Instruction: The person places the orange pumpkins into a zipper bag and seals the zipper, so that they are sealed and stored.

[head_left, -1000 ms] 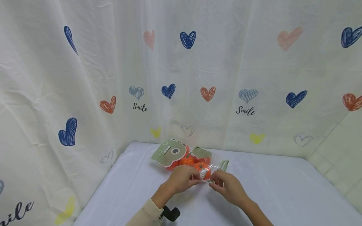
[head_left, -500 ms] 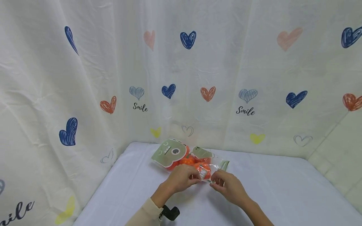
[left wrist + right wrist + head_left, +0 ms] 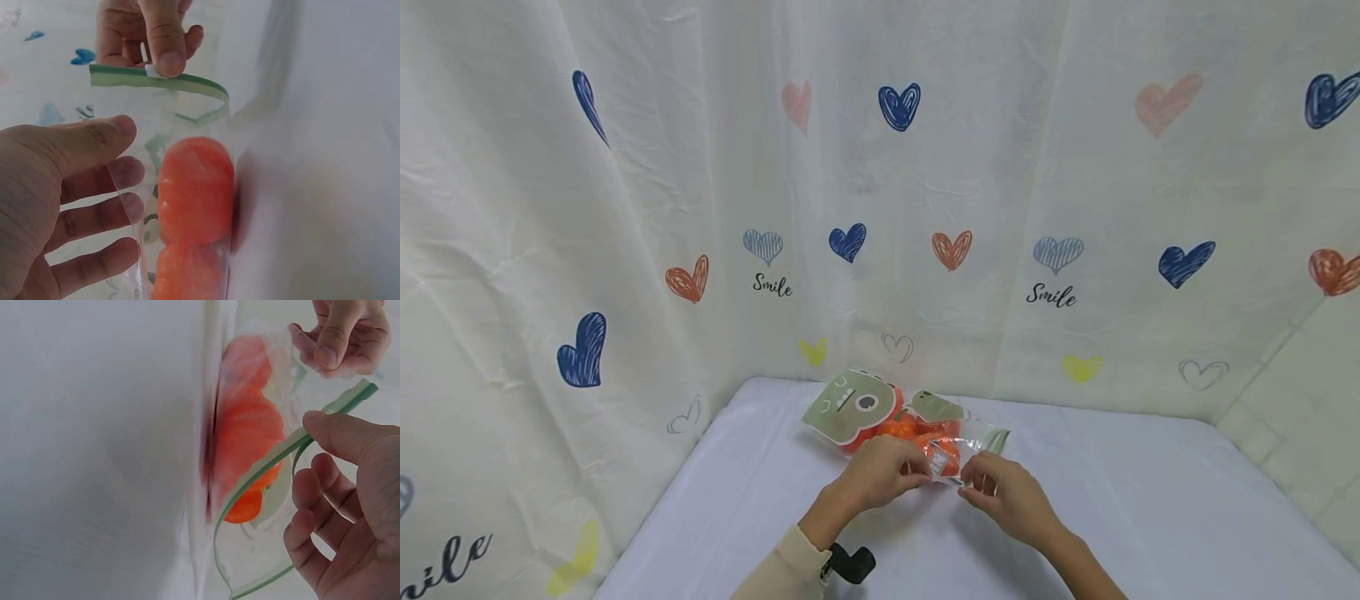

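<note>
A clear zip bag with a green cartoon print lies on the table, holding several orange pumpkin-shaped pieces. My left hand pinches the bag's near edge; in the left wrist view its thumb and fingertips lie about that clear edge. To its right, my right hand pinches the green zip strip between thumb and finger. Under that thumb shows a small white slider. Beyond the pinch, the strip bows apart into a loop. The cartoon face points to the far left.
White cloth covers the table. Behind it hangs a white curtain printed with hearts and "Smile". A dark camera mount is strapped at the left wrist, by a cream sleeve.
My right hand has shifted very slightly to the right along the bag's mouth. The left hand and the bag have stayed nearly still.
</note>
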Motion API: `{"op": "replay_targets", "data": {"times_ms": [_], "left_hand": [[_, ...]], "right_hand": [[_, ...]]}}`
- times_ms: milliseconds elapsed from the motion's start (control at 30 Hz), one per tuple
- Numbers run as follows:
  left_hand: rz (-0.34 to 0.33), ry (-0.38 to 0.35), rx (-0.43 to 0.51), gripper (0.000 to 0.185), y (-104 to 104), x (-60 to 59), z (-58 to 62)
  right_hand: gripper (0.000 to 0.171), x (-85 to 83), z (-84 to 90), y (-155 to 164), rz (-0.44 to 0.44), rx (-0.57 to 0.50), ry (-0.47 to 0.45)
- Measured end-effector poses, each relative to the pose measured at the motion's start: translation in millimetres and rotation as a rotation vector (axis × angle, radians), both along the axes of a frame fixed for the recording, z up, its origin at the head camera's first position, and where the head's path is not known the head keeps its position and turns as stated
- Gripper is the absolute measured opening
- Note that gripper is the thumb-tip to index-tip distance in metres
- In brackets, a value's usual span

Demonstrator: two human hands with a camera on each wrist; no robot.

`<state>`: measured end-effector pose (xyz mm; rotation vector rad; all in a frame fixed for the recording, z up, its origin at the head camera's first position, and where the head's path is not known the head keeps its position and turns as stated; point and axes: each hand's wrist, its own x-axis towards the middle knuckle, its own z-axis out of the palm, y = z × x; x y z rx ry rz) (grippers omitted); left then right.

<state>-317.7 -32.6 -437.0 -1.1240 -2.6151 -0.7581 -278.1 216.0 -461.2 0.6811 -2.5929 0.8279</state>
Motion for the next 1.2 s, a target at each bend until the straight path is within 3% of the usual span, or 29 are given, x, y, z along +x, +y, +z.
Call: {"op": "replay_targets", "data": {"times_ms": [733, 1200], "left_hand": [[-0.027, -0.019, 0.044, 0.006, -10.9, -5.7, 3.0], [-0.033, 0.009, 0.049, 0.006, -15.1, -9.8, 4.1]], "right_hand": [[0.020, -2.7, -2.9, 6.7, -0.036, 0.002, -0.022], [0.019, -5.9, -2.9, 12.0, -0.070, 0.028, -0.074]]}}
